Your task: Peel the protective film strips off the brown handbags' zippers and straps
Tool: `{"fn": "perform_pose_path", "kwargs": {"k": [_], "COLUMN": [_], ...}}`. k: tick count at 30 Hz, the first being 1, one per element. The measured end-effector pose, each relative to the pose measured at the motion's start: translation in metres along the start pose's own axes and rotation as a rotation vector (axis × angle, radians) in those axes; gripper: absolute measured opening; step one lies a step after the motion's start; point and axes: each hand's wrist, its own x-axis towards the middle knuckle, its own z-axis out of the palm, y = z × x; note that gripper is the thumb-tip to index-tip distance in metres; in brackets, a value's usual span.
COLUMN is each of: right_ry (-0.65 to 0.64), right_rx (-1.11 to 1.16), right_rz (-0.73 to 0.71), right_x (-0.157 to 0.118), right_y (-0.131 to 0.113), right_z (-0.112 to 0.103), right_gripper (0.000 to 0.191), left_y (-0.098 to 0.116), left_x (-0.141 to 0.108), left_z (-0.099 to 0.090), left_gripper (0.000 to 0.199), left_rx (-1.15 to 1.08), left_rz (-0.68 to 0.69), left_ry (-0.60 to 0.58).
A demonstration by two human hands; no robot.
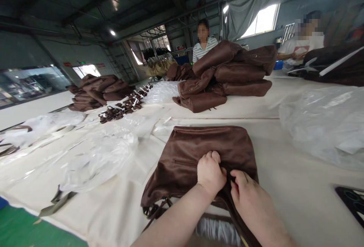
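A dark brown leather-look handbag [187, 144] lies on the pale table in front of me, its zip-slit side facing up and its opening toward me. My left hand [211, 172] is closed in a fist on the bag, beside the zip slit, and grips its material. Just to the right, my right hand [248, 194] has its fingers curled on the bag near a brown strip that runs toward me. The fingertips of both hands are partly hidden. Crumpled translucent plastic [217, 232] shows below the bag's opening.
Stacked brown bags [241, 72] stand behind, with another pile [99, 89] at the far left. Clear plastic [327, 125] lies to the right, and a phone [352, 203] at the right edge. Small brown pieces [122, 108] lie in a row. Two people are across the table.
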Motion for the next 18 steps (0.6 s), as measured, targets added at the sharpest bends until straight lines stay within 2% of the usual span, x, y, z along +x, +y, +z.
{"fn": "perform_pose_path", "kwargs": {"k": [2,5,6,9,11,13,18], "right_ry": [-0.02,-0.03,-0.029,-0.048,-0.084,-0.123,-0.175], "right_rx": [0.018,0.069,0.084,0.081,0.034,-0.046,-0.282], "right_rz": [-0.003,-0.005,-0.013,-0.1,-0.199,-0.299,-0.489], "right_x": [-0.001,-0.001,0.001,0.011,0.02,0.03,0.043], "right_y": [0.003,0.007,0.008,0.007,0.001,-0.007,-0.02], "right_z": [0.002,0.003,0.004,0.003,0.002,0.002,0.004], "right_gripper": [0.015,0.011,0.01,0.009,0.011,0.012,0.015], "left_y": [-0.01,-0.041,-0.054,-0.09,-0.104,-0.108,-0.103], "left_x": [0.003,0.008,0.01,0.019,0.024,0.027,0.025], "left_z": [-0.007,-0.026,-0.033,-0.045,-0.045,-0.04,-0.026], "left_gripper": [0.022,0.024,0.025,0.019,0.02,0.021,0.022], "left_rx": [-0.1,-0.509,-0.688,-1.076,-1.161,-1.168,-1.069], "left_rz": [0.074,0.207,0.167,-0.157,-0.283,-0.295,-0.249], "left_ry": [-0.056,-0.191,-0.165,0.134,0.243,0.228,0.189]}}
